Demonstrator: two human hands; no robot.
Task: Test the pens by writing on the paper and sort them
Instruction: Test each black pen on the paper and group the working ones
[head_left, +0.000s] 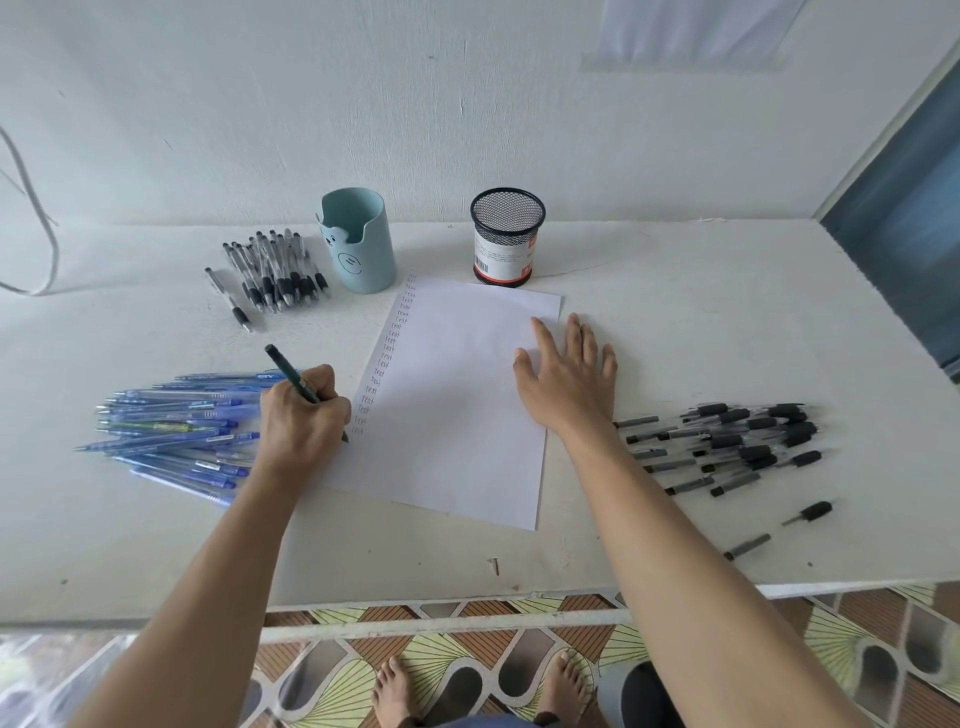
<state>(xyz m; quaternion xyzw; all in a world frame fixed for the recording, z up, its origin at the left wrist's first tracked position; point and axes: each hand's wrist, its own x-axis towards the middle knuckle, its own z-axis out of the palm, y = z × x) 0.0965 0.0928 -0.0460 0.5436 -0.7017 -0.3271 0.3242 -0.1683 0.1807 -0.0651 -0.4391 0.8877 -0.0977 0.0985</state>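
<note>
Left hand (304, 410) closed in a writing grip on a dark pen (293, 376), tip down at the left margin of the paper (457, 415), at the foot of a column of small "test" marks. Right hand (569, 374) open, flat, fingers spread, pinning the sheet's right edge.

Progress, judged: well underway. One column runs nearly the sheet's length; the rest is blank. A bundle of clear-barrelled, black-gripped pens (275, 275) lies at far left, probably already sorted (or still waiting, cannot tell). Blue pens (176, 431) heaped just left of the writing hand; black pens (737, 441) scattered right, some apparently in pieces. Both cups look empty from here, so the sorting into them seems still to come.

Materials: blue cup (358, 244) smooth, matte, notched rim, printed face. Mesh cup (506, 239) black wire, labelled band. Table (727, 312) white, scuffed. Paper thin, slightly lifted at its far corner.
</note>
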